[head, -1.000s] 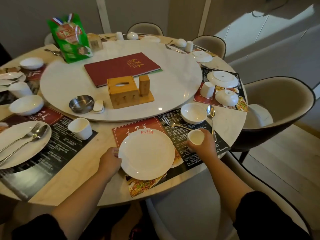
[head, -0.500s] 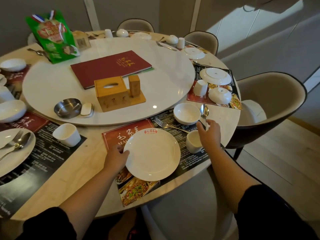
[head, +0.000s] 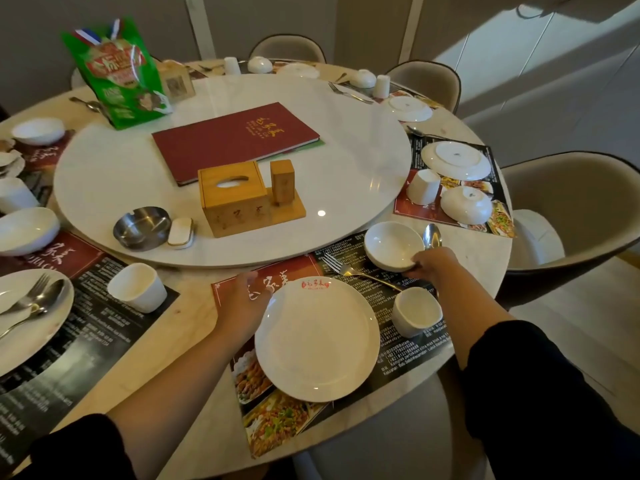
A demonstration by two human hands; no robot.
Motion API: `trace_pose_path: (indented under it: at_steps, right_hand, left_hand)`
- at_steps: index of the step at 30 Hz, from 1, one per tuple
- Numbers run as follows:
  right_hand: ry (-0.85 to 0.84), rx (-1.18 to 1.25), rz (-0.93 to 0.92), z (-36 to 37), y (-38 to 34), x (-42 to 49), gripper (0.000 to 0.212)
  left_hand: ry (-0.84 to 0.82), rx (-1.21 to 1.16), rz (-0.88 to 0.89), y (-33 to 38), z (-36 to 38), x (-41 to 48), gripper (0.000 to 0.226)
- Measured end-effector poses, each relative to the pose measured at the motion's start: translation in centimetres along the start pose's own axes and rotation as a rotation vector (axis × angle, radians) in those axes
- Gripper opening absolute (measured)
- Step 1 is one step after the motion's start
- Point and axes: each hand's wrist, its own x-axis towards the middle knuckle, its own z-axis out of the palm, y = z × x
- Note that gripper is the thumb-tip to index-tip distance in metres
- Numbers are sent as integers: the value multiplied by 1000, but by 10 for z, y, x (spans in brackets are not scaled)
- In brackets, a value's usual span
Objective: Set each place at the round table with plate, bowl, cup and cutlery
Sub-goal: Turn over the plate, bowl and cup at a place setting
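A white plate (head: 318, 341) lies on the printed placemat (head: 408, 355) at the near place. My left hand (head: 242, 306) holds the plate's left rim. My right hand (head: 433, 265) grips the near rim of a white bowl (head: 391, 244) at the mat's far end. A white cup (head: 415, 311) stands upright right of the plate. A fork (head: 356, 273) lies between bowl and plate. A spoon (head: 432, 235) sits right of the bowl, its handle hidden by my hand.
The round table (head: 194, 327) carries a white turntable (head: 346, 161) with a red menu (head: 235, 140), wooden tissue box (head: 235, 199), steel ashtray (head: 142, 228) and green bag (head: 117, 74). Overturned plate, cup and bowl lie at the right place (head: 453, 161). Beige chairs (head: 575, 209) ring the table.
My right hand let go of the cup, which now stands beside the plate, and moved forward onto the bowl's rim. My left hand stayed on the plate's edge.
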Motion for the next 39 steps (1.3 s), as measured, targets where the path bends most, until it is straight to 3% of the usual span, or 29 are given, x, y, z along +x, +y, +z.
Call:
trace_pose_path:
  at_steps: [4,7,13,21,24,27,29,33,39]
  right_hand:
    - [32,-17,-100,-4,-9,-11,32]
    - [-30,5,-250,-3,-19,-34,23]
    - [-301,89,-261,33,-7,-106,24]
    - [-514,8,-245,89,47,-145,31]
    - [-496,-181,-413,104,61,-151,47]
    - [-247,-512,-716,104,79,-153,58]
    - [-263,-739,-867,98,99,-154,69]
    - [-425,-1224,-995,91,141,-146,99]
    - [-400,-1342,-1028,85,158,-132,98]
  left_hand:
    - [34,-97,97,24,1,1,42]
    - [-71,-209,150,46,1,-6,44]
    - [-402,-508,-70,58,-9,-17,66]
    - [-218,-584,-170,6,-41,-34,43]
    - [-112,-641,-257,-11,-55,-35,44]
    - [-40,-674,-290,-24,-68,-33,47]
    - [-1,-668,-280,-31,-73,-31,47]
    - [67,-692,-312,-40,-72,-30,48]
    - [117,-695,-356,-43,-60,-26,49]
